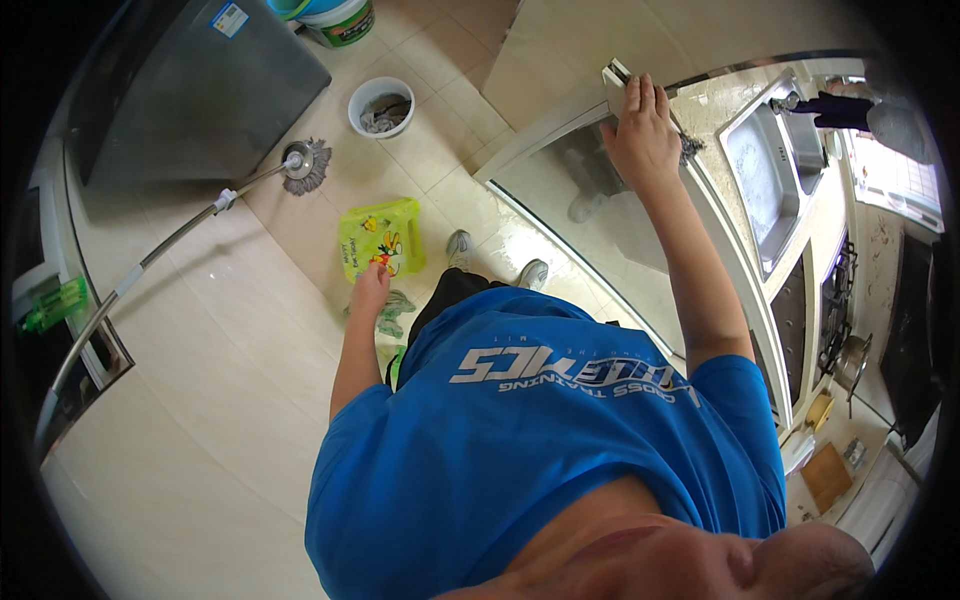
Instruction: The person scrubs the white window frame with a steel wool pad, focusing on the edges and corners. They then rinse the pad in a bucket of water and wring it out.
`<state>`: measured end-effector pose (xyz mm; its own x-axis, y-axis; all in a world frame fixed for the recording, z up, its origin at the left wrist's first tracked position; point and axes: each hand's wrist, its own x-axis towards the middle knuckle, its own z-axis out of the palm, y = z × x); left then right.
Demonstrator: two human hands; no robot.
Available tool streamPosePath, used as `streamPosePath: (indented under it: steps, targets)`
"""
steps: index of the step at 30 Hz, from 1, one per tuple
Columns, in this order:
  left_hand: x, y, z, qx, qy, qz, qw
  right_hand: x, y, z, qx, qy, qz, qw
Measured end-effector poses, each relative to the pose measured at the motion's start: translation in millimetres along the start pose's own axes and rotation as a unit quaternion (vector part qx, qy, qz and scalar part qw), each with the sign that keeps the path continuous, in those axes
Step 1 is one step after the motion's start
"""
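My right hand (643, 142) lies palm-down on the narrow white edge of a framed glass door (613, 84), fingers straight and close together, thumb out to the side. A dark grey shaggy thing (690, 147) pokes out beside the palm; whether I hold it is hidden. Down at the left, my left hand (369, 288) hangs with fingers curled and nothing visible in them. Below it on the floor is a yellow-green plastic stool (351, 225) with cartoon birds on top. A crumpled greenish plastic bag (393, 313) lies beside the stool.
A mop (307, 166) leans at the left, near a grey appliance (195, 112). Past the stool stand a white basin with cloths (381, 135) and a bucket (343, 22). A steel sink (759, 180), dark glove-like item (829, 111) and gas hob (834, 300) line the right.
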<state>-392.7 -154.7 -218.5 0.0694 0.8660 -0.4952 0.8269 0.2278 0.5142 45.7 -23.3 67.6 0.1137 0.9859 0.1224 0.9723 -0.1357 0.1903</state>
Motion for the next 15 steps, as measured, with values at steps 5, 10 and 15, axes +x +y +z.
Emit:
streamPosePath:
  steps: [5, 10, 15]
  targets:
    - [1, -3, -1, -0.006, -0.01, -0.007, 1.0, 17, -14, -4, -0.025, -0.031, 0.025, 0.999]
    - [3, -13, 0, 0.026, -0.036, -0.02, 0.999, 27, -23, 5, -0.011, 0.002, 0.004, 1.0]
    - [13, -9, -2, 0.005, -0.038, -0.005, 0.999, 8, -5, 1, -0.013, -0.011, -0.002, 1.0]
